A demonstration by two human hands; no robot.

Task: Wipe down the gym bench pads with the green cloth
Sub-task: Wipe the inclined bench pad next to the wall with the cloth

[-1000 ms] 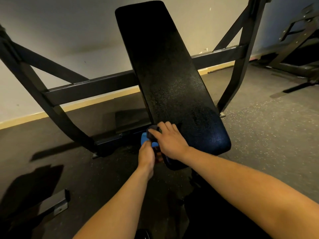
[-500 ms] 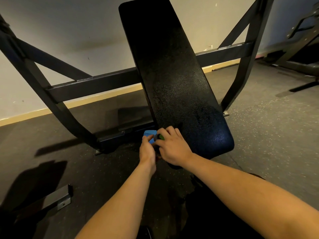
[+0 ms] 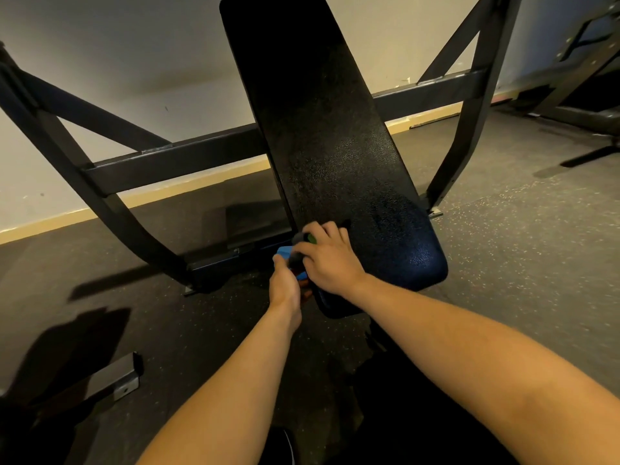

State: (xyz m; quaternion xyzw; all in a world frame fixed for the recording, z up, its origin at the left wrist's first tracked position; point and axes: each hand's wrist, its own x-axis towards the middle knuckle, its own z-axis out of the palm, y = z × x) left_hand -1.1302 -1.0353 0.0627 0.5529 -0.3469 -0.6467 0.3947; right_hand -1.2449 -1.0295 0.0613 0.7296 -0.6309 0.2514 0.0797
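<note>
Left hand [image 3: 283, 284] curled, right hand [image 3: 330, 261] apparently gripping

One view only: head-worn, wide-angle. It faces forward and down from above the person's own forearms [image 3: 218, 397], which enter at 4 and 7 o'clock. Left hand [image 3: 283, 286] and right hand [image 3: 330, 260] sit just below centre. Bench pad [image 3: 328, 162] runs from centre to 12 o'clock. Floor [image 3: 503, 263] fills the lower half, wall [image 3: 134, 62] the top. Lens near the hands, far from the wall.

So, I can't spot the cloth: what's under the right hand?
A sliver of green cloth shows beneath the right hand on the bench pad; the hand covers the rest.
</note>
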